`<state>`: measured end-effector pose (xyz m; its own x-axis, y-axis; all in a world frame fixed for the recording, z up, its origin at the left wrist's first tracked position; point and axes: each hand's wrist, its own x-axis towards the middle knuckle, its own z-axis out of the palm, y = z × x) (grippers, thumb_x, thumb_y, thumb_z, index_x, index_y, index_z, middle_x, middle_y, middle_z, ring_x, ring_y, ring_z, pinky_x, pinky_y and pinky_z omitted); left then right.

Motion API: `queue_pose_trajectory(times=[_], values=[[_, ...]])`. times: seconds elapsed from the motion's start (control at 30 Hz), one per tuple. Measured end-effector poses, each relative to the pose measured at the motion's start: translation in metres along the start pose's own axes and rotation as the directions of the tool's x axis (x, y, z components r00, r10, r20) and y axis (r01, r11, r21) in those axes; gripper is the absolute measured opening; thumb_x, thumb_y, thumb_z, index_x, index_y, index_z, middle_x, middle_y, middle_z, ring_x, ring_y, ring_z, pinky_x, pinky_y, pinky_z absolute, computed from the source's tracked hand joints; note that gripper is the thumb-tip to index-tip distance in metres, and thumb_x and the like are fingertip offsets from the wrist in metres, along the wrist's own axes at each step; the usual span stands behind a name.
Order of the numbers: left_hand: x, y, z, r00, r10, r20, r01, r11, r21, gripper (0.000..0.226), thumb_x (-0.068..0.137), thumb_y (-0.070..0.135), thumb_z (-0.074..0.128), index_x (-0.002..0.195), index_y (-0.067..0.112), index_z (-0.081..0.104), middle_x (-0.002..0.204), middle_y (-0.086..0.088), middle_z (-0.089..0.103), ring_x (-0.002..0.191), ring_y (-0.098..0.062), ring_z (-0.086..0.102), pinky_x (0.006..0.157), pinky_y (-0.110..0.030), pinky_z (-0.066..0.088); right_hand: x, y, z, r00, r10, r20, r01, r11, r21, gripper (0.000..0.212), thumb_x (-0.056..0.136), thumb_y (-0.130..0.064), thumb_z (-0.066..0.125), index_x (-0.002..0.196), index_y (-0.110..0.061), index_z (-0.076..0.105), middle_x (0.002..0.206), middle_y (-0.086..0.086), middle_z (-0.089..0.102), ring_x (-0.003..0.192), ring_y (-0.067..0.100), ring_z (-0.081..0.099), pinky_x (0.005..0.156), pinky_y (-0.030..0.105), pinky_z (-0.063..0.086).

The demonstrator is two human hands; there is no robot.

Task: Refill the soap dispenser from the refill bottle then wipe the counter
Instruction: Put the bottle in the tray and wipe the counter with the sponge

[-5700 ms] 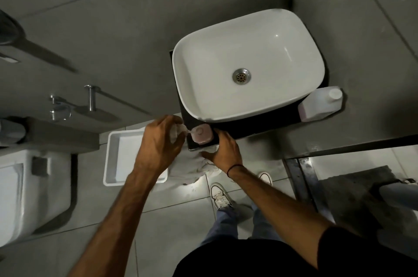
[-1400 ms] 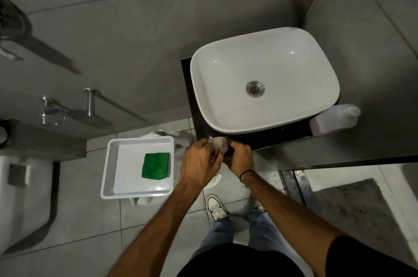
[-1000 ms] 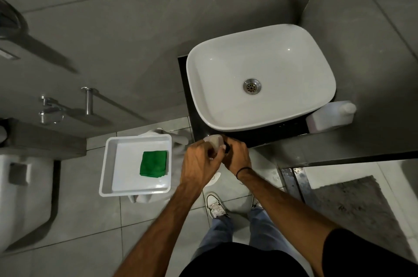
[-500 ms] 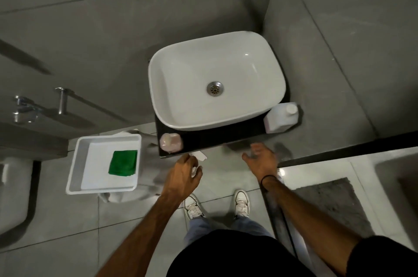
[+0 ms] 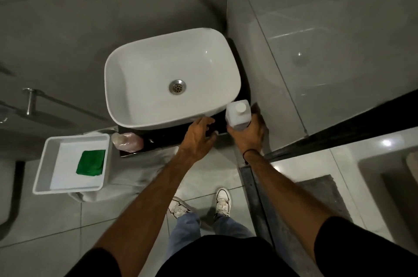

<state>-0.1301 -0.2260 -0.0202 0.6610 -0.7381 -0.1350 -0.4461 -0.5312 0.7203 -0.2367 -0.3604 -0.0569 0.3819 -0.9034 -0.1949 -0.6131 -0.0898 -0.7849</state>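
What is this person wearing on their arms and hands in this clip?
Both forearms are bare below short black sleeves. The right hand has a thin dark band round its wrist. The left hand and its wrist carry nothing. No gloves, rings or watch can be seen.

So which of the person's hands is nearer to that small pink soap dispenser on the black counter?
Left. The left hand hovers at the counter's front edge, apart from the small pink soap dispenser. The right hand is farther away, gripping the white refill bottle.
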Motion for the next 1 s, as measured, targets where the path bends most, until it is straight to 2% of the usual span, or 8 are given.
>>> queue_pose_trajectory(times=[0.13, 0.23, 0.4, 0.53, 0.6, 0.77, 0.87, 1.0], values=[[-0.004, 0.016, -0.003, 0.998, -0.061, 0.02, 0.063, 0.987, -0.145, 0.067, 0.085, 0.024, 0.082, 0.141, 0.009, 0.05, 0.137, -0.012, 0.058, 0.12, -0.024, 0.06, 0.1, -0.038, 0.053, -0.019, 0.004, -0.011, 0.983, -0.137, 0.119, 0.136, 0.991, 0.019, 0.067, 0.064, -0.052, 0.075, 0.115, -0.011, 0.063, 0.111, 0.014, 0.071, 0.104, 0.03, 0.066, 0.08, 0.033, 0.051], [-0.014, 0.018, -0.005, 0.992, -0.117, 0.053, 0.124, 0.979, -0.16, 0.081, 0.076, 0.021, 0.089, 0.144, 0.01, 0.047, 0.138, -0.01, 0.06, 0.125, -0.026, 0.058, 0.1, -0.039, 0.052, -0.038, 0.006, -0.01, 0.922, -0.206, 0.327, 0.204, 0.978, 0.04, 0.064, 0.058, -0.041, 0.092, 0.112, -0.019, 0.064, 0.108, 0.005, 0.074, 0.101, 0.025, 0.069, 0.083, 0.033, 0.056], [-0.051, -0.006, -0.021, 0.935, -0.346, -0.074, 0.339, 0.936, -0.095, 0.072, 0.055, 0.045, 0.091, 0.116, 0.023, 0.06, 0.106, 0.005, 0.071, 0.094, -0.016, 0.069, 0.069, -0.023, 0.054, -0.071, -0.001, 0.01, 0.823, -0.315, 0.473, 0.344, 0.939, 0.027, 0.072, 0.058, -0.06, 0.085, 0.115, -0.023, 0.063, 0.108, 0.001, 0.073, 0.098, 0.02, 0.068, 0.081, 0.024, 0.053], [-0.098, -0.045, -0.047, 0.857, -0.479, -0.189, 0.483, 0.875, -0.03, 0.075, 0.046, 0.065, 0.082, 0.109, 0.029, 0.061, 0.089, 0.017, 0.063, 0.073, -0.001, 0.058, 0.05, -0.001, 0.037, -0.083, -0.017, 0.041, 0.607, -0.242, 0.757, 0.499, 0.858, -0.125, 0.112, 0.059, -0.055, 0.088, 0.152, -0.024, 0.034, 0.139, 0.003, 0.061, 0.125, 0.024, 0.058, 0.098, 0.033, 0.049], [-0.122, -0.068, -0.063, 0.797, -0.547, -0.255, 0.563, 0.826, -0.01, 0.076, 0.048, 0.064, 0.085, 0.111, 0.028, 0.062, 0.091, 0.016, 0.065, 0.075, -0.002, 0.058, 0.056, -0.001, 0.038, -0.086, -0.025, 0.059, 0.544, -0.218, 0.81, 0.609, 0.767, -0.203, 0.118, 0.065, -0.055, 0.085, 0.157, -0.017, 0.023, 0.153, 0.008, 0.047, 0.139, 0.027, 0.046, 0.109, 0.035, 0.042], [-0.177, -0.119, -0.113, 0.642, -0.631, -0.436, 0.679, 0.732, -0.059, 0.073, 0.055, 0.044, 0.095, 0.114, 0.014, 0.065, 0.108, -0.009, 0.075, 0.096, -0.029, 0.07, 0.078, -0.033, 0.057, -0.101, -0.053, 0.106, 0.401, -0.179, 0.898, 0.792, 0.56, -0.243, 0.12, 0.076, -0.065, 0.068, 0.159, -0.009, 0.002, 0.169, 0.013, 0.001, 0.156, 0.025, 0.003, 0.127, 0.044, 0.009], [-0.198, -0.142, -0.149, 0.579, -0.658, -0.482, 0.717, 0.692, -0.083, 0.076, 0.058, 0.039, 0.096, 0.12, 0.01, 0.064, 0.115, -0.013, 0.074, 0.104, -0.032, 0.069, 0.091, -0.044, 0.059, -0.118, -0.071, 0.134, 0.4, -0.166, 0.902, 0.824, 0.497, -0.274, 0.126, 0.075, -0.07, 0.066, 0.158, -0.004, -0.002, 0.168, 0.016, -0.006, 0.156, 0.028, -0.004, 0.127, 0.045, 0.002], [-0.212, -0.185, -0.198, 0.542, -0.672, -0.504, 0.742, 0.664, -0.087, 0.074, 0.06, 0.034, 0.097, 0.121, 0.009, 0.064, 0.117, -0.014, 0.073, 0.105, -0.033, 0.07, 0.091, -0.04, 0.057, -0.133, -0.087, 0.169, 0.469, -0.19, 0.863, 0.82, 0.457, -0.345, 0.129, 0.076, -0.074, 0.061, 0.157, 0.002, -0.005, 0.166, 0.021, -0.008, 0.155, 0.032, -0.009, 0.127, 0.045, -0.003]])
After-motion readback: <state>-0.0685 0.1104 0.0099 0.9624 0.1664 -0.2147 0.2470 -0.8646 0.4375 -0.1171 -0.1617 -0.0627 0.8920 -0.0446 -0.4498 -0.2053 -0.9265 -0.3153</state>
